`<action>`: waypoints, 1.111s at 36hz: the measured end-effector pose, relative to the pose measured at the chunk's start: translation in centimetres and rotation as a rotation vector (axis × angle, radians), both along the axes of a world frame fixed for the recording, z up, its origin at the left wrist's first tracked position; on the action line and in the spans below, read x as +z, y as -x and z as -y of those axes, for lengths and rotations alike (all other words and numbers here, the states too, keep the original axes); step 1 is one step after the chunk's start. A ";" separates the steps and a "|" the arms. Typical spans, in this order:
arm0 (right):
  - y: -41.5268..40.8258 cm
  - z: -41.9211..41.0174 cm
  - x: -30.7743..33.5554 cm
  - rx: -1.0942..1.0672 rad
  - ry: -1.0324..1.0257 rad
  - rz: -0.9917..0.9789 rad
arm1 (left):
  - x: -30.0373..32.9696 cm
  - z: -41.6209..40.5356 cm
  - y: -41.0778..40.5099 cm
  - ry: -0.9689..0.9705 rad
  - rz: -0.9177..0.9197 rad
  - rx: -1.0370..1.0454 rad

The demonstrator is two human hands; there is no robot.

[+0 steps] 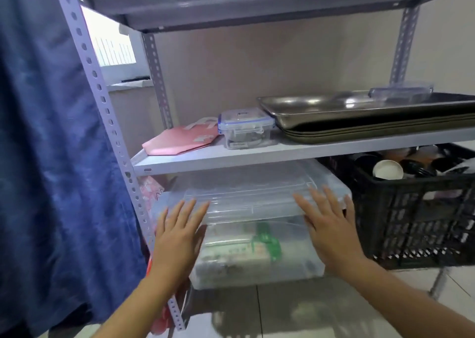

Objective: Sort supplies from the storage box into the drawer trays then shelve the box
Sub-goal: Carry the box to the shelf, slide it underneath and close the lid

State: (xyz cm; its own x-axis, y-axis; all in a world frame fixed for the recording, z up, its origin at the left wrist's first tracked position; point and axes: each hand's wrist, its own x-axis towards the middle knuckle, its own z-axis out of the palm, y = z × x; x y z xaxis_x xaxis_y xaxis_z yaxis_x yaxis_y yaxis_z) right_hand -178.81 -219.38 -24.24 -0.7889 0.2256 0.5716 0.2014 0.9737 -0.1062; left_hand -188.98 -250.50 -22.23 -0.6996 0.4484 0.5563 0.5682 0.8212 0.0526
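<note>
Both of our forearms are reaching in from the bottom, and we are laying our left hand [177, 235] and then our right hand [331, 224] flat on the near end of the clear storage box [257, 237], fingers straight and gripping nothing. That box is sitting lid-on in the lower bay of the metal rack [257, 155], between a blue curtain [46, 157] and a black crate [416, 217]. We are judging this as the shelving step; next we are likely needing a level push inward.
</note>
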 end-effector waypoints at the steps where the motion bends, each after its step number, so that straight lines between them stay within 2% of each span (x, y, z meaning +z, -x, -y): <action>1: 0.7 0.1 -0.7 -0.015 0.013 0.052 | -0.5 -1.0 0.1 0.027 0.017 0.045; 6: 1.5 0.9 -3.1 -0.050 -0.011 0.111 | -3.8 -3.7 1.1 0.052 0.018 0.122; 16: 3.0 -0.4 -3.4 -0.039 -0.089 0.116 | -4.8 -3.7 3.8 0.044 -0.110 0.113; 22: 6.4 -1.6 -1.8 -0.065 -0.015 0.226 | -3.4 -4.9 7.0 0.158 0.023 0.189; 28: 7.2 -0.9 -2.5 -0.071 0.003 0.168 | -4.3 -6.3 7.4 0.052 -0.021 0.175; 40: 9.7 -1.9 -2.7 -0.115 0.036 0.212 | -4.8 -6.9 9.9 0.039 -0.046 0.166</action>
State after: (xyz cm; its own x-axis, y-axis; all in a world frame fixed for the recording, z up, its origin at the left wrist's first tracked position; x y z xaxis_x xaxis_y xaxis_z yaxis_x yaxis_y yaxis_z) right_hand -188.54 -217.49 -26.95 -0.8583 0.3378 0.3862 0.3321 0.9395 -0.0838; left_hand -198.91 -243.60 -27.04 -0.7397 0.3510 0.5741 0.4259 0.9048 -0.0044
